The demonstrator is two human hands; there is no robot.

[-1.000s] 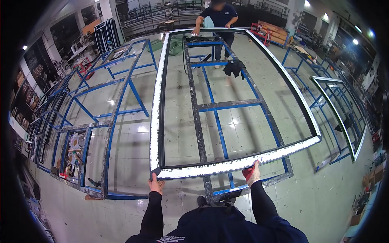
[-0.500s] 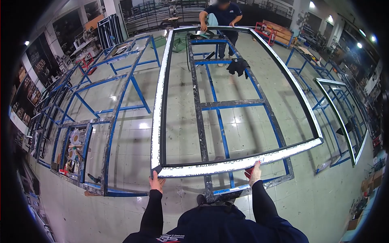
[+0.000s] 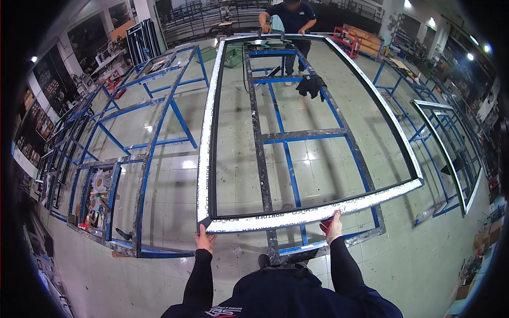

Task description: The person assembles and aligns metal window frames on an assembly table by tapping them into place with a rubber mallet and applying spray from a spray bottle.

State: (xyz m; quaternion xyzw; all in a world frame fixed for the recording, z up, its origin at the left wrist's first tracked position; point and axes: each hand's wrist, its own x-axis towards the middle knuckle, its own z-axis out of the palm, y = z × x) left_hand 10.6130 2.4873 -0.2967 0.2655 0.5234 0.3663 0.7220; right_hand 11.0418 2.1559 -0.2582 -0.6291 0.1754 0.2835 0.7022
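A large rectangular window or door frame [image 3: 313, 208], dark with white printed film along its outer faces, lies over a blue steel workbench [image 3: 302, 137]. Its near left corner is in my bare left hand [image 3: 204, 241], thumb up against the profile and fingers bent below. My right hand [image 3: 334, 229], in a pale glove with red showing at the palm, grips the near edge further right. Part of its fingers is hidden under the profile. At the far end, a co-worker [image 3: 290, 18] has one hand by the frame's edge, near a pale blue-green object [image 3: 277, 24].
A black cloth [image 3: 312, 87] hangs on the workbench's right rail. Another blue bench [image 3: 154, 143] stands at left, with tools and tape in its near bay. More frames [image 3: 450, 153] lean at right. Green bins [image 3: 233, 56] and a red cart [image 3: 347, 41] are further back.
The co-worker's hand at the far end has risen slightly and moved left, and the pale blue-green object has shifted. My hands and the frame hold almost the same position.
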